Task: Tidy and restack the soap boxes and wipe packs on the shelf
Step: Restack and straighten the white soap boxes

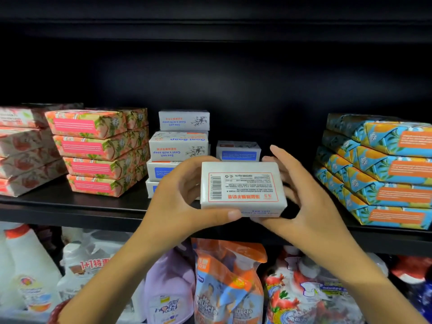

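I hold a white goat-milk soap box [243, 187] in front of the black shelf [70, 204], its barcode face turned up. My left hand [180, 197] grips its left side, thumb along the front edge. My right hand [301, 190] holds its right side with fingers curled behind it. Behind stands a stack of white soap boxes [178, 146], the top one set further back. A single white box [238, 150] sits to the right of that stack. Pink floral packs [95, 150] are stacked at left, blue-orange packs [383, 169] at right.
More pale pink packs [21, 148] are piled at the far left. The shelf below carries detergent bottles [30, 272] and cleaner refill pouches [224, 281]. The shelf's back wall is dark, with a gap between the white boxes and the blue-orange packs.
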### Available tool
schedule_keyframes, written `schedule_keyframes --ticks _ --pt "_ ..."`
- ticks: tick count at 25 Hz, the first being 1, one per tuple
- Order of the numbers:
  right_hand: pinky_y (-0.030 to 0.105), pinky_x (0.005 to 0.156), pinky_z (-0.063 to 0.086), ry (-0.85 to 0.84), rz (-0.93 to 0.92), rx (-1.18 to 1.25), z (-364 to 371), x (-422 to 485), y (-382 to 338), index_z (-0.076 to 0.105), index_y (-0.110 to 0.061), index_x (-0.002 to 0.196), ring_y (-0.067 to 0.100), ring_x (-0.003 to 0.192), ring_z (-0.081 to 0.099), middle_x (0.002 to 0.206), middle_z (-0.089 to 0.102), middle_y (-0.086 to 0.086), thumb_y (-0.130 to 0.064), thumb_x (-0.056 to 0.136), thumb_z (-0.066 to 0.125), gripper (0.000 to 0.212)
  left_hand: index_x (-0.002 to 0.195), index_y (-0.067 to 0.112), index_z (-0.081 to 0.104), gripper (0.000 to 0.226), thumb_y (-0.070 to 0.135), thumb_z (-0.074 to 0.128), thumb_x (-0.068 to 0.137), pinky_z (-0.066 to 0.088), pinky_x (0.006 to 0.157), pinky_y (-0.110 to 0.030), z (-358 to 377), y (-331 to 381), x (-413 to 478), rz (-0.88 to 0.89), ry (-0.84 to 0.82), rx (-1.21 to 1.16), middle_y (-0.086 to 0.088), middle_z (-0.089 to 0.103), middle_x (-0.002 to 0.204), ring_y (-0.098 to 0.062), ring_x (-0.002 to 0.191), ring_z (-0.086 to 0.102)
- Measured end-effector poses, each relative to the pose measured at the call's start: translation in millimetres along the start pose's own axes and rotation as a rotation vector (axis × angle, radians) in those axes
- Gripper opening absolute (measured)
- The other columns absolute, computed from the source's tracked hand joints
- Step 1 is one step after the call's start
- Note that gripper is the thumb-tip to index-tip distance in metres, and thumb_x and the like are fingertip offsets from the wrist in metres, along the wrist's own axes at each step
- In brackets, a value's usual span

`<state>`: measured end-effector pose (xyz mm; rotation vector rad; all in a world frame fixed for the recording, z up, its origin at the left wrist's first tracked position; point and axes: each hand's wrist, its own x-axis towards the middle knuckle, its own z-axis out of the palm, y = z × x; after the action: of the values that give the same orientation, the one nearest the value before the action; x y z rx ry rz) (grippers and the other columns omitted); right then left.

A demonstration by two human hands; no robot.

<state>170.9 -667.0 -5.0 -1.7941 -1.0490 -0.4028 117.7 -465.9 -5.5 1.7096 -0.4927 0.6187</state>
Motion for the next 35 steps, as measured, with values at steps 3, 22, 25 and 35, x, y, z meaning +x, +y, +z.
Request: schedule_keyframes --ticks 3,22,25,35 --pt "0.009 0.08 0.047 -0.053 0.149 0.299 0 4 3 0.04 -0.043 0.124 -0.005 0.108 0.057 0.114 0.061 -0.027 -0.031 0.058 0.08 0.078 0.114 0.026 0.056 0.066 0.028 0.085 0.055 0.05 0.088 -0.025 2 -5 1 0.078 -0.01 0.182 0.01 0.063 0.115 -0.013 0.112 0.06" --pt "0.019 0.093 0.043 0.203 -0.424 -0.303 26 8 14 0.051 -0.012 0.103 0.011 0.109 0.051 0.108 0.055 0.005 0.002 0.071 0.071 0.041 0.096 0.02 0.062 0.063 0.034 0.084 0.039 0.051 0.068 -0.013 -2 -9 -3 -0.146 0.172 0.032 0.009 0.073 0.094 -0.006 0.087 0.069" --pt "0.021 0.091 0.045 0.075 -0.282 -0.317 24 6 18 0.056 -0.013 0.111 0.005 0.112 0.05 0.116 0.055 -0.004 -0.024 0.076 0.071 0.04 0.09 0.024 0.065 0.057 0.036 0.085 0.038 0.052 0.07 -0.014 -22 -12 -10 -0.136 0.254 0.104 0.009 0.074 0.093 -0.007 0.087 0.07" --pt "0.022 0.061 0.054 -0.154 -0.196 -0.723 30 -1 29 0.069 -0.02 0.101 0.008 0.087 0.063 0.094 0.064 -0.011 -0.052 0.065 0.077 0.048 0.097 0.022 0.065 0.063 0.033 0.087 0.04 0.053 0.067 -0.013 -66 -15 -30 -0.196 0.268 0.184 0.007 0.074 0.095 -0.006 0.086 0.07"
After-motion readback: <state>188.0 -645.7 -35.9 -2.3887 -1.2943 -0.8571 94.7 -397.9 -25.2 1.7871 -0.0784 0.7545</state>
